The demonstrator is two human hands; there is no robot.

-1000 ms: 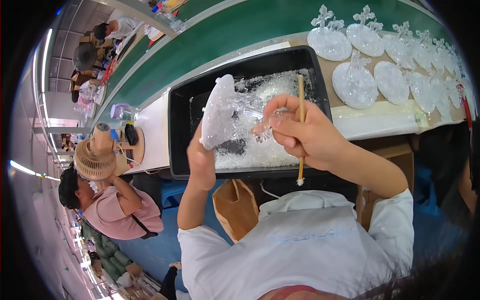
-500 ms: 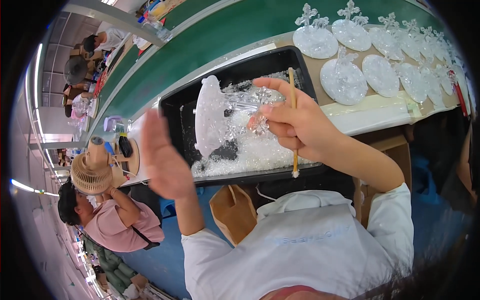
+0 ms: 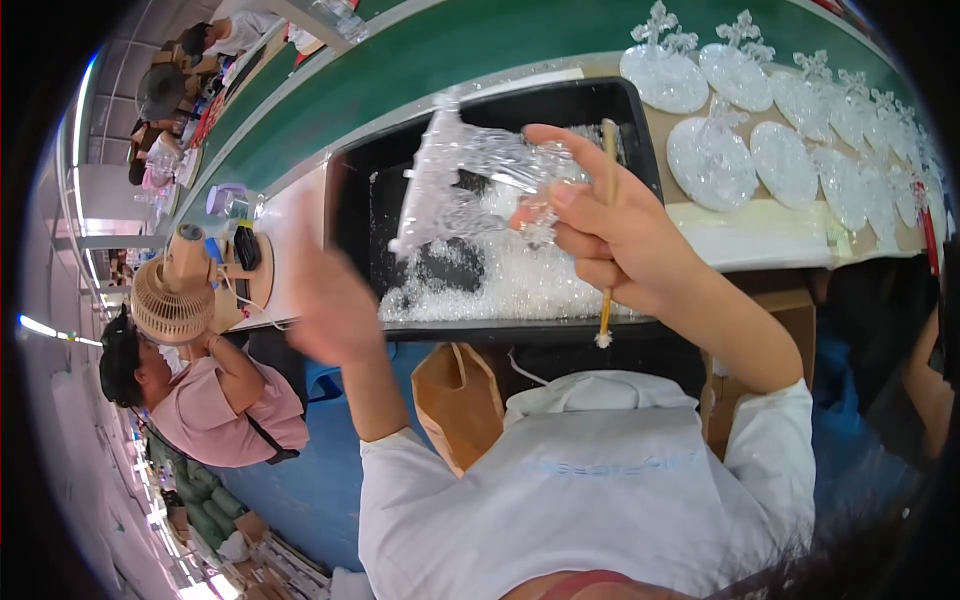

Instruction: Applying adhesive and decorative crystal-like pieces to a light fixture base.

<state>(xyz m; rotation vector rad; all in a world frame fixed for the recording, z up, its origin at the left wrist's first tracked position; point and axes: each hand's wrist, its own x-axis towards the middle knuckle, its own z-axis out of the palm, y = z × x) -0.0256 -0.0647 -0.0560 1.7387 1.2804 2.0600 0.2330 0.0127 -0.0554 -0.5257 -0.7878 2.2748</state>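
My right hand [image 3: 635, 235] grips a clear plastic ornament [image 3: 435, 185] by its cross end, tilted sideways over a black tray [image 3: 640, 130]. Its glittery base plate points left, and clear stems run between base and fingers. A thin wooden brush [image 3: 607, 230] with a pale tip at its lower end is also tucked in that hand. Left of the ornament, apart from it, is my left hand [image 3: 340, 300], strongly blurred; its fingers seem stretched upward and nothing shows in them. White glittering granules [image 3: 530, 285] lie heaped in the tray.
Several similar ornaments [image 3: 712, 165] with round bases and crosses stand in rows at the right. A beige fan [image 3: 175, 290] stands at the left, near a person in pink [image 3: 225, 410]. A green surface [image 3: 480, 50] runs behind the tray. Below sits a brown paper bag [image 3: 457, 405].
The ornament has tilted, its base plate now seen more edge-on and blurred. My left hand still moves beside it. The whole view has shifted slightly.
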